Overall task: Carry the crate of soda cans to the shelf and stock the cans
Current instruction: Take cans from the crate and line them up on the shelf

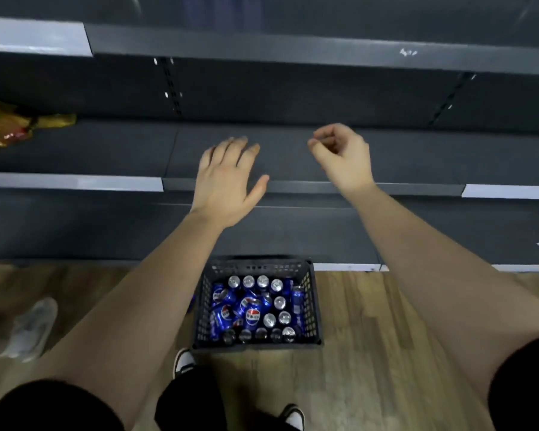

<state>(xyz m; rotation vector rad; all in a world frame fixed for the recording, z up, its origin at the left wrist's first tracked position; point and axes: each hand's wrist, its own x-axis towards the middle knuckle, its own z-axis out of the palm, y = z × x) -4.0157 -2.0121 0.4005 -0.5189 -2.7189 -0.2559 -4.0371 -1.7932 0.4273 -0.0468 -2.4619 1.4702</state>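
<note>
Head view: the crate [309, 306], a dark plastic one with latticed walls, stands on the wooden floor [386, 321] in the lower middle of the frame, right at the foot of the shelf [122, 150]. The soda cans [252, 315] fill it. Those along its right and near sides stand upright with silver tops showing, and the blue ones at centre and left lie tumbled on their sides.

Full cans should be fairly weighty for their size, stiff yet thin-walled, smooth and likely a little slick, so a drop would dent them. The upright ones look easiest to take, fingers wrapped round the side wall from above. The lying ones want a grip across the middle. The loaded crate is probably heavy and is best lifted by two opposite rims.

Both bare arms reach forward from the bottom corners toward the middle of the frame, over the shelf's front edge. The left hand [227, 178] is palm down with fingers straight and slightly spread, holding nothing. The right hand [343, 157] sits a little higher, wrist bent, its fingers loosely curled toward the thumb. Blur softens it, but it seems to hold nothing.

Yellow packets [10, 126] lie on the shelf at upper left.
</note>
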